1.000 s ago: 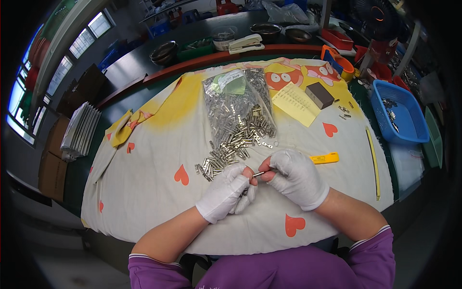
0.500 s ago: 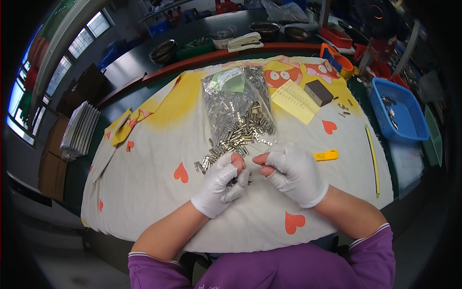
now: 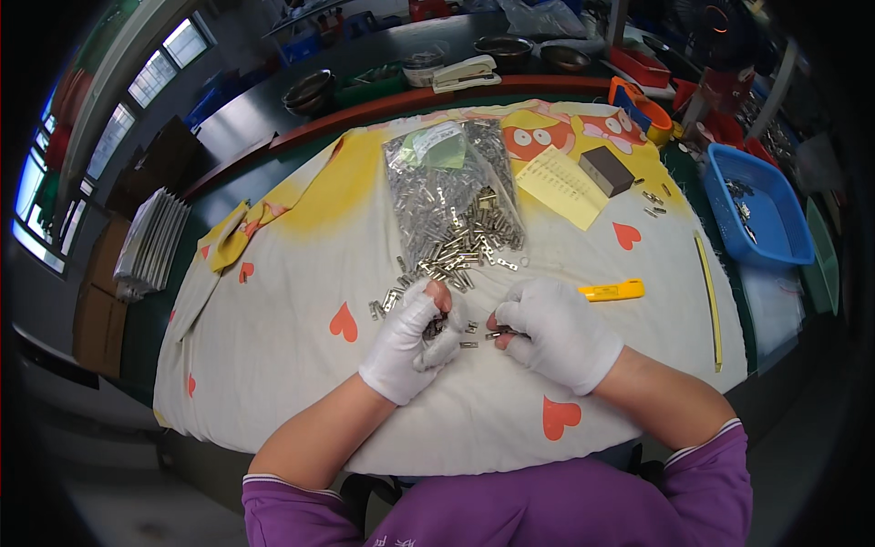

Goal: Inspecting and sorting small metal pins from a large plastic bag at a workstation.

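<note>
I wear white gloves with bare fingertips on both hands. My left hand (image 3: 412, 342) is curled closed around several small metal parts (image 3: 436, 325), which show between thumb and fingers. My right hand (image 3: 556, 333) pinches one small silvery metal part (image 3: 495, 335) near the cloth. Between the hands, a few loose metal pieces (image 3: 469, 345) lie on the cloth. Just beyond my hands spreads a pile of such narrow metal parts (image 3: 456, 255), some with holes, spilling from the mouth of a clear plastic bag (image 3: 428, 196).
A heart-patterned cloth (image 3: 292, 392) covers the table. Right of the bag are a yellow paper slip (image 3: 558, 187), a dark block (image 3: 606, 171) and a yellow-handled cutter (image 3: 612, 291). A blue basket (image 3: 761, 214) stands at the right edge, a yellow strip (image 3: 708, 301) nearer.
My right hand has come down slightly, its fingertips now on a metal part near the cloth. Loose pieces show between the hands. My left hand stays nearly in place.
</note>
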The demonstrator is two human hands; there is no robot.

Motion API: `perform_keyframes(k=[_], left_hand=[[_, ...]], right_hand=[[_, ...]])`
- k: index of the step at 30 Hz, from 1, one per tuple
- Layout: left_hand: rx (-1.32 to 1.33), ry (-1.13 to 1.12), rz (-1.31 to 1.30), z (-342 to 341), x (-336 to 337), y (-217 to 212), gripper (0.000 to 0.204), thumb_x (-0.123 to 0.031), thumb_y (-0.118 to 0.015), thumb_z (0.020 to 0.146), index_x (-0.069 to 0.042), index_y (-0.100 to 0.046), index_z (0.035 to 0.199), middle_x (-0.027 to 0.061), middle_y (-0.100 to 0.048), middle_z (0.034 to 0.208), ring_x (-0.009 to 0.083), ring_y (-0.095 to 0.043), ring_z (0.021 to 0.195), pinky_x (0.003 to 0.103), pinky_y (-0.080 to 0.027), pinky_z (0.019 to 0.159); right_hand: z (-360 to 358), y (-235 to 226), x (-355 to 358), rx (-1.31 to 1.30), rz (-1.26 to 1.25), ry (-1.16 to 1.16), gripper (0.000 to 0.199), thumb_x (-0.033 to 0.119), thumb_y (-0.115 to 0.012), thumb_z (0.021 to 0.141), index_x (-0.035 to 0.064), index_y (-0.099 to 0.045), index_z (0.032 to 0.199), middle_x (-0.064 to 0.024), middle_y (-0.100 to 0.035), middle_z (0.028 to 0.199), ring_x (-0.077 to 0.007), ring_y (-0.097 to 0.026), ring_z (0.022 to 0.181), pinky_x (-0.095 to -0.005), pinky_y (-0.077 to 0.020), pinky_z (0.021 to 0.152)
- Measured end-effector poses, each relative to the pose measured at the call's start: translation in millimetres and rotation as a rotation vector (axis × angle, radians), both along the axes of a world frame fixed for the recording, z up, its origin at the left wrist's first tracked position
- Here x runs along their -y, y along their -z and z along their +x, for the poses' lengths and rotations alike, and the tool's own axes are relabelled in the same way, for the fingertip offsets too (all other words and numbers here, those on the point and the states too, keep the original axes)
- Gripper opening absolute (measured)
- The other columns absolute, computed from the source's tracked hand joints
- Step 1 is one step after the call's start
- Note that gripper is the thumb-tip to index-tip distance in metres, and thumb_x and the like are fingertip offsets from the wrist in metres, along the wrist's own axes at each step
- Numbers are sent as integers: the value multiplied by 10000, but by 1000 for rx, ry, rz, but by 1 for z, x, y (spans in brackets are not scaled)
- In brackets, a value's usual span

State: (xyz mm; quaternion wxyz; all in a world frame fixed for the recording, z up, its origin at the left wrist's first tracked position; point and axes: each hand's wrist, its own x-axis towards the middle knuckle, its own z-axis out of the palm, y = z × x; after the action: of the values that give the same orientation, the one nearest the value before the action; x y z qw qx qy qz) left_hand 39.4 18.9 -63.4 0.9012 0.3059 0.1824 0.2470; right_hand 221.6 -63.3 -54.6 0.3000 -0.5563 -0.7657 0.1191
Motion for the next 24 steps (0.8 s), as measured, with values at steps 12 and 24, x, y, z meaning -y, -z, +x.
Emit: perform_keyframes(k=[12,24], left_hand=[[-430,22,281,8,13,-10,125,-172,-553,862,-86,-468,896,30,-509,667,59,-372,407,203,-252,364],[-521,112,374,7,17,-16,95,-163,-511,867,-77,-472,852,34,-518,652,66,-389,398,207,-273,357]], right_hand=[[3,-4,-2,-123,74,90,89,29,-599,702,58,-545,767,-107,-546,701,-301,-534,684,-382,-431,627],[2,-5,3,-268,99,8,160,29,-671,693,56,-558,803,-98,-604,761,-279,-578,706,-340,-461,619]])
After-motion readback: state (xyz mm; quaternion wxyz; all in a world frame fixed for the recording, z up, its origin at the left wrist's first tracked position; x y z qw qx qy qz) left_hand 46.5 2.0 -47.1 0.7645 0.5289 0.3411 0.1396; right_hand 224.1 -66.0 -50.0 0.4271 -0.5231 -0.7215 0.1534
